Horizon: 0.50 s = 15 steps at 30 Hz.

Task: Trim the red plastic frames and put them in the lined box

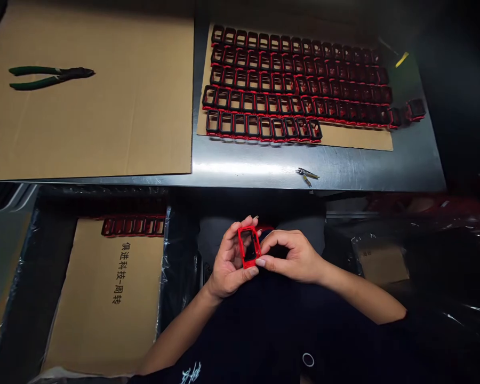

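A small red rectangular frame (248, 246) with a dark window is held over my lap, below the table edge. My left hand (229, 261) grips its left side, thumb at the bottom corner and fingers behind its top. Curled against the frame's right edge, my right hand (290, 256) pinches it with thumb and fingers. A second red piece shows just behind the right fingers; I cannot tell what holds it.
Several rows of red-and-black frames (296, 85) lie on a cardboard sheet (356, 137) on the metal table (264, 165). Green-handled pliers (48, 76) rest on a larger cardboard sheet at left. Tweezers (307, 175) lie near the table's front edge. A lined box (104, 298) with a row of frames sits at lower left.
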Tool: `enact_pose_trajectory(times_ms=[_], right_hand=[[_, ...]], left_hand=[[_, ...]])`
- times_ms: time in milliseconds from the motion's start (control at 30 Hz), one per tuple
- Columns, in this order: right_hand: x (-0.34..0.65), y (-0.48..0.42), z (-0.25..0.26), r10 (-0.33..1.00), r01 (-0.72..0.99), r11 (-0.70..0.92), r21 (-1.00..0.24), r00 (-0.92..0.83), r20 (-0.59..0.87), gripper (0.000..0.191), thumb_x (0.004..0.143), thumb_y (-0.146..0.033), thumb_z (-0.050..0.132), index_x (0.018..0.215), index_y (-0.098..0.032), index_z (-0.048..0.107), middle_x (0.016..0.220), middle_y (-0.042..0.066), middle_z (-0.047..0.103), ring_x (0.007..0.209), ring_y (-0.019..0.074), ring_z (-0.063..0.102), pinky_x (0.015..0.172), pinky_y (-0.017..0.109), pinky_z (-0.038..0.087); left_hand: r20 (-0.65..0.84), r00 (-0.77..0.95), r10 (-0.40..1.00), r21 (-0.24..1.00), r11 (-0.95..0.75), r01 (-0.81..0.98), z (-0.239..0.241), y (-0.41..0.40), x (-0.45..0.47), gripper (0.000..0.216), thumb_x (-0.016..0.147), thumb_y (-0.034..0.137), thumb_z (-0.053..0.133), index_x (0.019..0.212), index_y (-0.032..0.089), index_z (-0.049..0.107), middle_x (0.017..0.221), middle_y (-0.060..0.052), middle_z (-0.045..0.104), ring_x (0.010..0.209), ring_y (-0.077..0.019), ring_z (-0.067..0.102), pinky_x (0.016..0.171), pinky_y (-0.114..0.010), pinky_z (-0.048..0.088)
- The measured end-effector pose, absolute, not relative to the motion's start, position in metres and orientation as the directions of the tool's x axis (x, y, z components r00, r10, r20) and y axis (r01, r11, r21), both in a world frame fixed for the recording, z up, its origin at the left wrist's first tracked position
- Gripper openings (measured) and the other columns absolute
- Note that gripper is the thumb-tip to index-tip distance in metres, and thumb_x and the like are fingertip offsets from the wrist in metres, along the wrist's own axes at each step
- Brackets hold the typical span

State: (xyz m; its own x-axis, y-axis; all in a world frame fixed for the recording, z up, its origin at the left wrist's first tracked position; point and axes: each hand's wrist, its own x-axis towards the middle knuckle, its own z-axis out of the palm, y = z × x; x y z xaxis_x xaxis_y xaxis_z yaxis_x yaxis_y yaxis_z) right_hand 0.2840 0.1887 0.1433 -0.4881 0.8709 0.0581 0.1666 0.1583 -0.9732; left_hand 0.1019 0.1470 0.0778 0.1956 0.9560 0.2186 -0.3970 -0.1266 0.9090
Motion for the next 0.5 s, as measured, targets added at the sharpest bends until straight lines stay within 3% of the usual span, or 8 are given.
enact_pose_trajectory(times_ms=[333,500], right_hand=[[0.2804,0.1895,0.1391,0.872,0.129,0.208,-0.970,-0.474,0.124,0.013,0.084,-0.028,0.080,0.083,-0.018,0.072,0.078,0.002,0.077,0.074,0.0135,0.073,0.075,0.024,0.058],[0.2823,0.1918,0.1403,0.843,0.140,0.122,-0.983,-0.537,0.028,0.014,0.084,-0.031,0.079,0.089,-0.020,0.074,0.087,0.004,0.080,0.081,0.0169,0.077,0.078,0.026,0.060]], left_hand=[[0.214,0.195,0.957,0.897,-0.113,-0.427,0.0713,0.1460,0.1001,0.078,0.088,0.035,0.074,0.153,0.040,0.032,0.166,-0.010,0.034,0.148,-0.0294,0.042,0.114,-0.051,0.048],[0.103,0.151,0.983,0.856,-0.010,-0.517,0.0757,0.1385,0.1015,0.078,0.082,0.037,0.081,0.149,0.041,0.041,0.160,-0.009,0.045,0.146,-0.0310,0.046,0.115,-0.050,0.046]])
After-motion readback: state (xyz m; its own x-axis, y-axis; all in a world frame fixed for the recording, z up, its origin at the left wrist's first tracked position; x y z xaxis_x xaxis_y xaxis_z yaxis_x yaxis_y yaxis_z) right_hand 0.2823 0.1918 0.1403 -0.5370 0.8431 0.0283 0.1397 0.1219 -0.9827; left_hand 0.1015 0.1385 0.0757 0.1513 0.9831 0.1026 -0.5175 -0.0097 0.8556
